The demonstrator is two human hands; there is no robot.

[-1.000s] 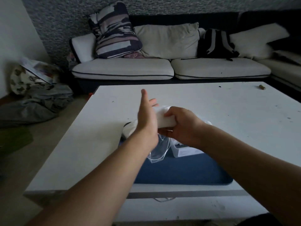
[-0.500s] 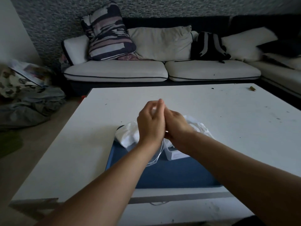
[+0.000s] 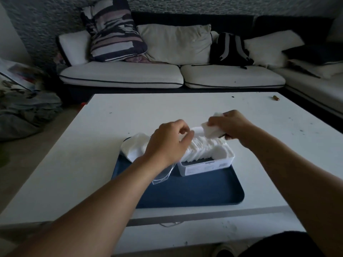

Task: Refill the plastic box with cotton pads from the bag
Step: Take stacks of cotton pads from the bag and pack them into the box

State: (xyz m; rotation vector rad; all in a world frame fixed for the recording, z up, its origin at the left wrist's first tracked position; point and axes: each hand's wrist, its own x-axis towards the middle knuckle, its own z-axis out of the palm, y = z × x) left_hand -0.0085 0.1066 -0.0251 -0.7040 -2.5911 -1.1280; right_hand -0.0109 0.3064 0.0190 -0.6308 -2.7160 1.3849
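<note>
A white plastic box [image 3: 205, 166] stands on a dark blue tray [image 3: 194, 191], packed with a row of upright cotton pads [image 3: 203, 148]. My right hand [image 3: 231, 124] hovers over the far end of the box, closed on a small stack of cotton pads [image 3: 209, 129]. Over the box's left end my left hand [image 3: 168, 143] is curled, its fingertips pinched together at the row of pads; whether it grips any I cannot tell. The clear plastic bag [image 3: 163, 176] with more white pads [image 3: 134, 147] lies at the tray's left, partly hidden under my left wrist.
The tray sits near the front edge of a white low table [image 3: 185, 112]. A small brown object [image 3: 275, 98] lies at the table's far right. A sofa [image 3: 167, 75] with cushions and a black backpack [image 3: 229, 49] stands behind. Clothes are piled on the floor at left.
My hands were pressed together around the pads above the bag. They have since parted: the right hand carried pads over the box, and the left dropped to the row in it.
</note>
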